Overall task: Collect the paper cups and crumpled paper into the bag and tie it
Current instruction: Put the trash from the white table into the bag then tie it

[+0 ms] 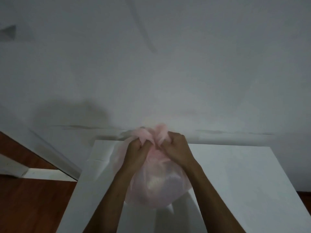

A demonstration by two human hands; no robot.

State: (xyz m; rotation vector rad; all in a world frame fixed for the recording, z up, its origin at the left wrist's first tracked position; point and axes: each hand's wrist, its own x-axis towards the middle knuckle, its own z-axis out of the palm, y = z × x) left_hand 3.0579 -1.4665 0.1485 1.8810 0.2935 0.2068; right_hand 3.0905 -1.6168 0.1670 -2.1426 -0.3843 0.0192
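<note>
Item: pink bag point(156, 185), on my counter point(235, 174). Thin, soft, light, slippery film; tears easily. My left hand point(134, 151) and right hand point(175, 147) both clench its gathered top; best hold there.

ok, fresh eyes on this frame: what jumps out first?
The translucent pink bag, bulging and sitting mid-frame on the white table. Next, the left hand and right hand, both gripping the bag's gathered top, apparently mid-tie. Behind stands a bare grey wall, with reddish-brown floor at lower left.
</note>
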